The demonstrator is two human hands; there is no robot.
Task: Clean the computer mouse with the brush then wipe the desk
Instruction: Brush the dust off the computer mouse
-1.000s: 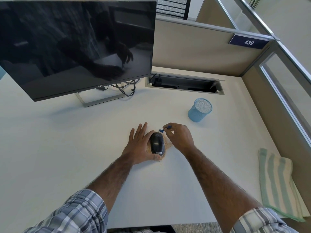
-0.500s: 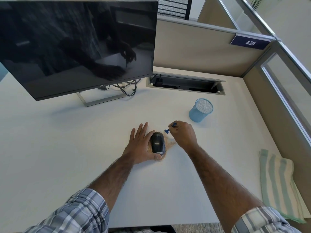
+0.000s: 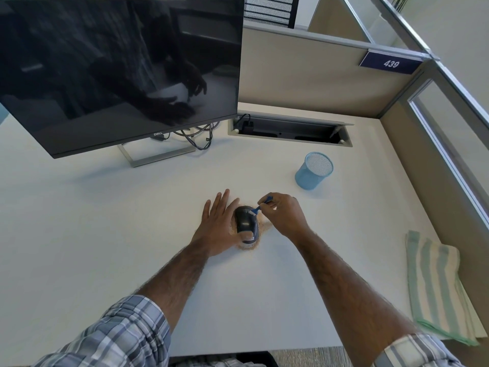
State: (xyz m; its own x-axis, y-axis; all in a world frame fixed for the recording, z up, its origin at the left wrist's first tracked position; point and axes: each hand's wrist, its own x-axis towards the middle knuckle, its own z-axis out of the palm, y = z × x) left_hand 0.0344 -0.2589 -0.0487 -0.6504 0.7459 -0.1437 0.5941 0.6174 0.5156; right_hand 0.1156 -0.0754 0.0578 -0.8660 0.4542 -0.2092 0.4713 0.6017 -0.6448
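A black computer mouse (image 3: 245, 221) lies on the white desk (image 3: 105, 221) amid a patch of tan crumbs (image 3: 262, 229). My left hand (image 3: 218, 226) presses flat against the mouse's left side, thumb at its near end, holding it still. My right hand (image 3: 284, 217) pinches a small blue brush (image 3: 262, 203), whose tip touches the mouse's front right top. A folded green-and-white striped cloth (image 3: 436, 287) rests at the desk's right edge.
A dark monitor (image 3: 119, 75) on a stand fills the far left, cables behind it. A blue mesh cup (image 3: 313, 170) stands beyond my right hand. An open cable tray (image 3: 291, 129) sits at the back, and cubicle partitions (image 3: 304, 72) close the back and right.
My right hand moved back left, bringing the brush tip from beside the mouse onto its front top. My left hand and the mouse stayed put.
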